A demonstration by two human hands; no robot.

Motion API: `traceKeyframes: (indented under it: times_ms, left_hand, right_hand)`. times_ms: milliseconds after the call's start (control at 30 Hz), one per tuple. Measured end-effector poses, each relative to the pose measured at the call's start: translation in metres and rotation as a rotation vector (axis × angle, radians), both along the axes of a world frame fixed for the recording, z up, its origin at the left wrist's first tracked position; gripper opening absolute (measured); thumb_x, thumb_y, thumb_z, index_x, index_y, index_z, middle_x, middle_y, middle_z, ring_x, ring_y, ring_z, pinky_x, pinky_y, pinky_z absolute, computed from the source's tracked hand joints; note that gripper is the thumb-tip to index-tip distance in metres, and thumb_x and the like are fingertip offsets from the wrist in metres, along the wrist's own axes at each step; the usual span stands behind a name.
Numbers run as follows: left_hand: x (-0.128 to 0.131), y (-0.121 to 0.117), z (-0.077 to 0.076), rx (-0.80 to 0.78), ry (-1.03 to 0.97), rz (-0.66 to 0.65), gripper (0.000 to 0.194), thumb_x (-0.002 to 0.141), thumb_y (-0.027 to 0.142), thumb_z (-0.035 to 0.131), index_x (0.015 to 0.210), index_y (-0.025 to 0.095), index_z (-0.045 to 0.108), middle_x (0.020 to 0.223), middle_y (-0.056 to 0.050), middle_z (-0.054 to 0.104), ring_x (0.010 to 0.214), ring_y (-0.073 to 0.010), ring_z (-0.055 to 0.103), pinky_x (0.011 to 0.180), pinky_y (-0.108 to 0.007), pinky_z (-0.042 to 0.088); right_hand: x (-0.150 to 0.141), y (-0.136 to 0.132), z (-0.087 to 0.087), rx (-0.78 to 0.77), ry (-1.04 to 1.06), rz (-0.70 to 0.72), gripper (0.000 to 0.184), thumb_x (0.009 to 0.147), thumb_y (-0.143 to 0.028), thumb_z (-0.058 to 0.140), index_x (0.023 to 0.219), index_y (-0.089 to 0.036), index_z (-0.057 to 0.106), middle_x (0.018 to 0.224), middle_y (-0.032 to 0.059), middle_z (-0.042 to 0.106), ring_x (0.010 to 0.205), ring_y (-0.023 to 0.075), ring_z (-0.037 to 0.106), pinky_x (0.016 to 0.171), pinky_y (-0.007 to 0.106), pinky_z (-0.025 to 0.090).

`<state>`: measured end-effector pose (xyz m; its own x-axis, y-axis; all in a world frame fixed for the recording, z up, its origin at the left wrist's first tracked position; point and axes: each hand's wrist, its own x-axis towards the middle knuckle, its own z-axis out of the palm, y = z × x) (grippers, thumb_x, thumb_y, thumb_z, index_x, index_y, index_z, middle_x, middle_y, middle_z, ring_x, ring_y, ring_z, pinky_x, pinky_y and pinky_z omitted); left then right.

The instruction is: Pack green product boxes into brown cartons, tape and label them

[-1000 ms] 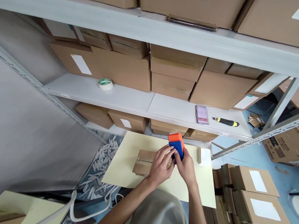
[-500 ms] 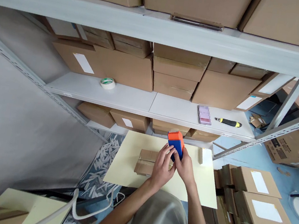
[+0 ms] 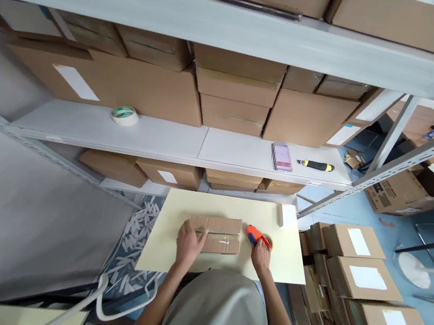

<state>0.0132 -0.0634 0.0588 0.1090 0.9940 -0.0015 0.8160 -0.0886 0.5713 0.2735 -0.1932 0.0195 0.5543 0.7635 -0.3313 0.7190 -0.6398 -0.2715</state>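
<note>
A small cardboard box point(image 3: 216, 243) lies on a pale yellow tabletop point(image 3: 178, 200), with a taped seam along its top. My left hand point(image 3: 190, 243) grips its left end, thumb on the top face. Just right of the box, my right hand point(image 3: 261, 256) is closed around the lower end of an orange and blue tape dispenser point(image 3: 254, 234). A tape roll point(image 3: 268, 241) shows at the dispenser's right side. My right fingers are partly hidden.
A white block point(image 3: 287, 216) stands at the table's far right corner. The shelf beyond holds a tape roll point(image 3: 125, 116), a purple pack point(image 3: 282, 157) and a yellow-black cutter point(image 3: 316, 165). Stacked cartons point(image 3: 364, 278) stand to the right. A metal shelf beam point(image 3: 182, 13) crosses above.
My hands have separated. The left went from the tape dispenser to the box's left end; the right lowered the dispenser to the box's right side. The view has shifted right.
</note>
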Motion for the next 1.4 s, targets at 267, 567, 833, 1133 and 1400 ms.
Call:
traceKeyframes:
  times_ms: [267,567,833,1133,1400]
  left_hand:
    - [-0.016,0.000,-0.013,-0.285,0.093,0.081,0.074,0.094,0.060,0.066,0.146,0.008,0.058,0.143,-0.029,0.071,0.135,-0.0431,0.070,0.110,-0.049,0.059]
    - [-0.038,0.019,-0.012,-0.504,-0.146,0.080,0.058,0.080,0.076,0.061,0.101,0.024,0.072,0.110,-0.014,0.085,0.117,-0.0394,0.077,0.093,-0.040,0.058]
    - [-0.060,0.030,-0.020,-0.522,-0.358,-0.057,0.057,0.076,0.077,0.067,0.094,0.023,0.075,0.097,-0.007,0.084,0.104,-0.0322,0.077,0.089,-0.034,0.058]
    - [-0.071,0.043,-0.035,-0.491,-0.418,0.059,0.042,0.071,0.044,0.072,0.106,0.022,0.078,0.101,-0.009,0.086,0.096,-0.0308,0.082,0.089,-0.038,0.064]
    - [-0.069,0.005,-0.055,-0.608,-0.133,0.060,0.034,0.075,0.030,0.074,0.108,0.022,0.074,0.110,-0.016,0.086,0.113,-0.0389,0.081,0.090,-0.040,0.062]
  right_hand:
    - [-0.017,-0.003,0.012,0.184,0.006,-0.100,0.042,0.113,-0.033,0.043,0.141,-0.015,0.069,0.140,0.0254,0.073,0.138,0.0399,0.068,0.119,0.049,0.050]
    - [-0.081,0.031,0.009,0.173,0.294,-0.027,0.070,0.116,-0.043,0.041,0.175,-0.005,0.033,0.156,0.0280,0.066,0.130,0.0362,0.076,0.106,0.046,0.061]
    - [-0.069,0.027,0.000,0.596,0.414,-0.111,0.058,0.117,-0.044,0.035,0.159,-0.016,0.064,0.146,0.0189,0.075,0.134,0.0302,0.073,0.115,0.045,0.058]
    - [-0.060,0.006,0.007,0.614,0.421,-0.110,0.039,0.102,-0.020,0.057,0.133,-0.020,0.080,0.133,0.0163,0.075,0.115,0.0271,0.076,0.103,0.042,0.065]
    - [-0.082,-0.026,-0.027,0.373,0.482,-0.102,0.045,0.096,-0.009,0.057,0.133,-0.022,0.079,0.135,0.0138,0.074,0.110,0.0253,0.079,0.094,0.037,0.069]
